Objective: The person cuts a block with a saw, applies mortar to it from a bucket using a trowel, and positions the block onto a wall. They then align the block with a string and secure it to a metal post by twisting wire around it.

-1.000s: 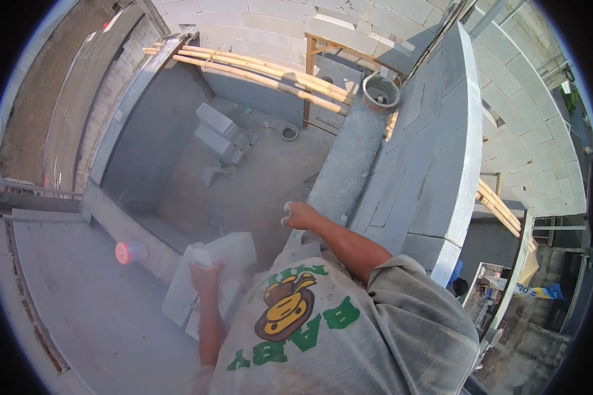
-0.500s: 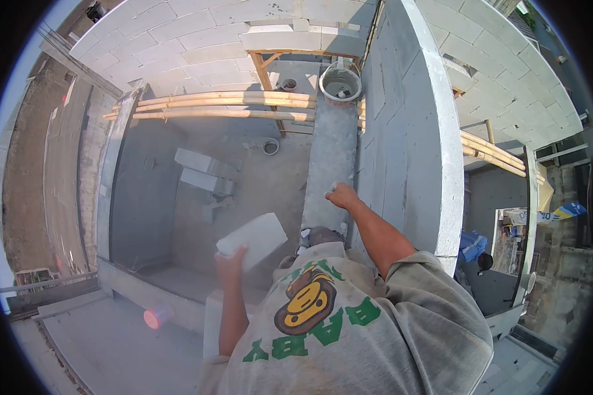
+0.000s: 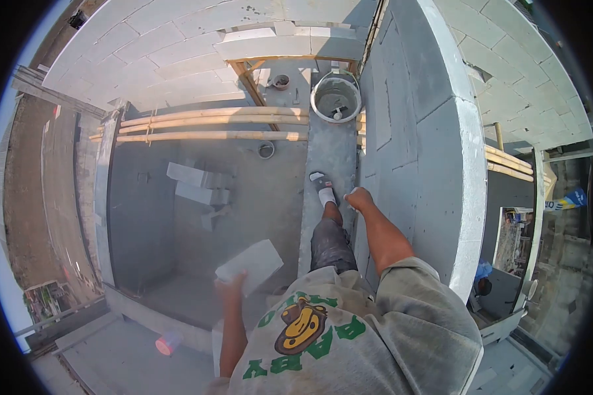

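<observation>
My left hand grips a pale lightweight concrete block by its near end, held out over the floor at my left side. My right hand is closed in front of me, above the edge of the narrow grey plank and close to the block wall. Something whitish shows at its fingers, too small to name. One foot in a white sock and dark sandal stands on the plank. Farther along the plank sits a bucket with grey mortar and a tool inside.
Bamboo poles run across the opening ahead, by a wooden frame. Loose blocks and a small bucket are on the floor below left. Beyond the right wall, a person in blue is partly visible.
I have moved forward along the plank; my leg and foot now show on it, and the bucket appears larger. The block stays in my left hand.
</observation>
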Available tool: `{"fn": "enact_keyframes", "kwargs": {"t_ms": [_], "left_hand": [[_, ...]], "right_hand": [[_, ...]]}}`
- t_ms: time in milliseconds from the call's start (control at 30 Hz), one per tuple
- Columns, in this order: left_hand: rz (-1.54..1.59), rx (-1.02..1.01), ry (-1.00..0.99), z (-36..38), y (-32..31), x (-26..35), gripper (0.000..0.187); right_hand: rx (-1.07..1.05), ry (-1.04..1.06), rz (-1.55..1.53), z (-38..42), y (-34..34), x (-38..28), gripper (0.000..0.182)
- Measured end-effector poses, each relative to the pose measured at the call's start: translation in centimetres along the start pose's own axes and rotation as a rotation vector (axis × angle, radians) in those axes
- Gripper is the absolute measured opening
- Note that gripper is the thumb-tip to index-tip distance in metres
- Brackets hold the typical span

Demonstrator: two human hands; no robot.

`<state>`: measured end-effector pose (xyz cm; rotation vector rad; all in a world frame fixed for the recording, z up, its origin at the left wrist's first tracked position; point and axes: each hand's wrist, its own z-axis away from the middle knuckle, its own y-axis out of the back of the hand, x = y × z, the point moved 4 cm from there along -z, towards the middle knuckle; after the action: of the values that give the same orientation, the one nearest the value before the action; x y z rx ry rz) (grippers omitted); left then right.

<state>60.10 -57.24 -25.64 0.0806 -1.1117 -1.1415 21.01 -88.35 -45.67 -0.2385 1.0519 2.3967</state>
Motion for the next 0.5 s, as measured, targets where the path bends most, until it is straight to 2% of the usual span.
{"fn": "enact_keyframes", "kwargs": {"t_ms": [33,100,133,200,233,300,433,500], "left_hand": [[-0.006,0.006,0.020,-1.4,-2.0,0.9,0.082],[-0.389,0.059,0.089,-4.3,-5.3,2.9,0.077],[-0.440,0.040,0.112,-5.2,-6.7,5.6,0.077],[-0.665,-0.124,0.044,-6.9,-11.8,12.7,0.076],[-0.694,-0.148,0.069,-8.1,-13.8,15.2,0.076],[-0.801,-0.345,-0.006,-11.0,-19.1,18.8,0.076],[-0.791,-0.425,-0.008,-16.2,-27.7,20.3,0.075],[-0.484,-0.444,0.105,-18.0,-31.0,20.1,0.073]], "right_hand": [[0.062,0.034,0.033,-4.4,0.4,0.1,0.043],[0.052,0.025,0.021,-12.3,1.9,-0.9,0.044],[0.061,0.008,-0.002,-15.3,1.8,-0.4,0.044],[0.108,-0.079,-0.077,-19.8,5.5,-3.4,0.047],[0.057,-0.084,-0.143,-21.8,7.4,-5.2,0.051],[0.023,-0.066,-0.225,-27.6,10.1,-8.3,0.054],[0.099,-0.080,-0.141,-39.5,10.0,-10.8,0.051],[0.100,-0.126,-0.098,-43.7,9.6,-11.9,0.050]]}}
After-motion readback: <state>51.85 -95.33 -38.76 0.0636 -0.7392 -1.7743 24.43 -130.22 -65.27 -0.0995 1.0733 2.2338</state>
